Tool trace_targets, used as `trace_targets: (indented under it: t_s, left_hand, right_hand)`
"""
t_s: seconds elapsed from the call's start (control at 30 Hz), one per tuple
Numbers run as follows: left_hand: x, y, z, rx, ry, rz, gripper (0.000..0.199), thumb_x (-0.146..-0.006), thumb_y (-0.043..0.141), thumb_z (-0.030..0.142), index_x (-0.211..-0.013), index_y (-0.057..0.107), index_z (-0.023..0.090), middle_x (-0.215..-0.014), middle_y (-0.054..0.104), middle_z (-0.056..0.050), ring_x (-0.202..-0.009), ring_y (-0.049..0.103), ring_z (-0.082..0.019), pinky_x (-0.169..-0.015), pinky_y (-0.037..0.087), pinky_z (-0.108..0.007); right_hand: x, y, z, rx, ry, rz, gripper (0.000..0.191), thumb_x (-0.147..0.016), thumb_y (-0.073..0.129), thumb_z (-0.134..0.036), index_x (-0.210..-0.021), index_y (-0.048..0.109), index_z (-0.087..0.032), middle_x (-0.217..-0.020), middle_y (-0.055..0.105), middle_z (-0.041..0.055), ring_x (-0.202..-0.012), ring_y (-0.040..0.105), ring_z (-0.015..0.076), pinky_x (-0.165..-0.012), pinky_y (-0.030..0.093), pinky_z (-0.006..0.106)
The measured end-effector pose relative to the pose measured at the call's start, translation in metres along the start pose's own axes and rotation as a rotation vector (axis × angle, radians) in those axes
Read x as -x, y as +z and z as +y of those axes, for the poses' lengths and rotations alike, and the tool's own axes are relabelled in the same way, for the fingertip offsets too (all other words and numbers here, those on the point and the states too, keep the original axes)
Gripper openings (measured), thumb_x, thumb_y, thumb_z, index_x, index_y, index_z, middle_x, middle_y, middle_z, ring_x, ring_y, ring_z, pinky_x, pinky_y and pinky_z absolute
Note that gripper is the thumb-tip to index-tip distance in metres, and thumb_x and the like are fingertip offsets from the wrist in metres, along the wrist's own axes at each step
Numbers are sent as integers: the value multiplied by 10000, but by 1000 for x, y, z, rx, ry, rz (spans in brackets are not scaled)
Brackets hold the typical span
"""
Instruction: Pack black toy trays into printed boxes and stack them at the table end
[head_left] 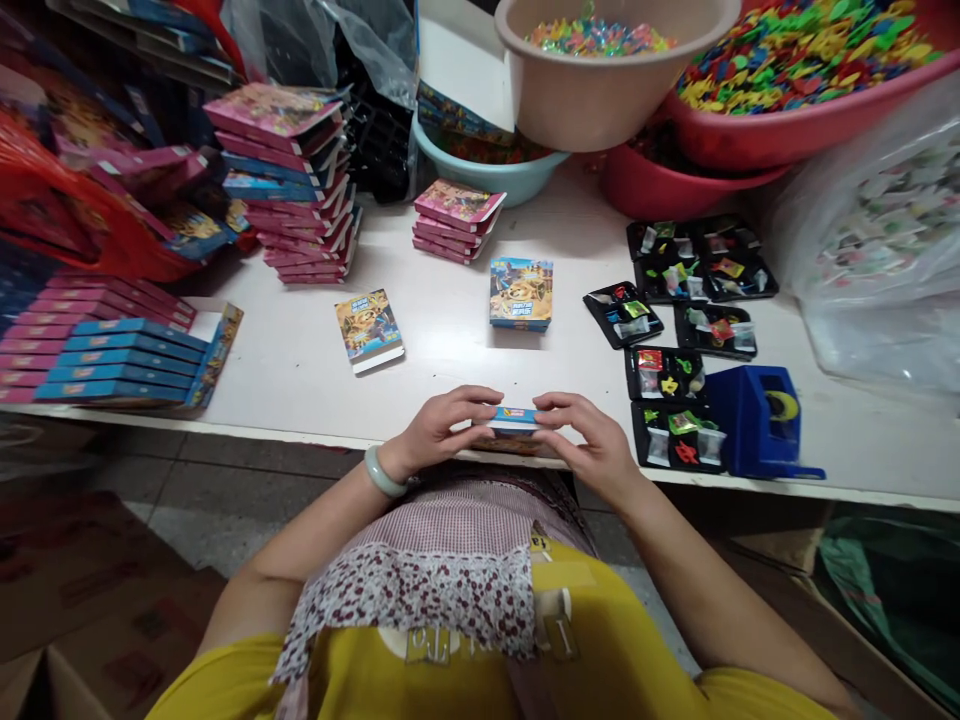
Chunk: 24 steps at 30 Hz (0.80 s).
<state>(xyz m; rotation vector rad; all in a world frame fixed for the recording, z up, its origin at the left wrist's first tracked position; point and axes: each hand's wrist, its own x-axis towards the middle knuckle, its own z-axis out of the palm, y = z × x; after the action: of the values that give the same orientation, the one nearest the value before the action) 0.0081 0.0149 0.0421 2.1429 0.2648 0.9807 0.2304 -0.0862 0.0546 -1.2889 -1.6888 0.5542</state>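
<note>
At the table's front edge, a small blue printed box stands tilted with its narrow side toward me. My left hand grips its left end between thumb and fingers. On the other end, my right hand pinches it in the same way. Just beyond the hands lies a short stack of blue and yellow boxes. To the left of that stack, a single flat printed box has a white flap at its near end.
Black trays with small toys and sachets stand at right, beside a blue tape dispenser. Stacked pink boxes rise at the back left. A beige basin, a red basin and a light blue bowl line the back.
</note>
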Motion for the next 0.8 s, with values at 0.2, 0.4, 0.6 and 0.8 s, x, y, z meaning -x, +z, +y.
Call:
trace_targets:
  t_s: [0.2,0.4,0.6,0.8]
  left_hand:
    - [12,-1,0,-36,7,-21,295,-902,589,93,-1165,604,225,-1170,661,-102,-1063,660,-165,-841,592,-314]
    - [4,12,-2,95,-298,137,242,-873,669,191,-1101,589,204,-998,651,-50,-916,658,-136,-792,582,-269]
    - [-3,28,-14,-19,-220,230,197,-845,680,170,-1033,661,227,-1002,658,-31,-928,650,-155,-771,572,-293]
    - [-4,29,-27,-56,-247,250,268,-761,738,131,-965,683,295,-950,681,16,-866,662,-174,-697,577,-329]
  right_hand:
    - [17,10,11,62,-77,34,216,-929,547,-141,-1088,620,-267,-1161,683,71,-1080,659,189,-889,577,389]
    - [16,29,14,-150,184,175,319,-922,577,-266,-1241,564,-282,-1256,633,86,-1113,630,206,-826,581,352]
    - [61,-50,34,154,436,422,257,-911,561,-344,-1133,636,-238,-1121,657,86,-905,647,189,-776,553,345]
    - [127,-163,58,787,800,553,278,-890,546,-354,-1015,712,-169,-1055,624,139,-844,625,231,-875,517,431]
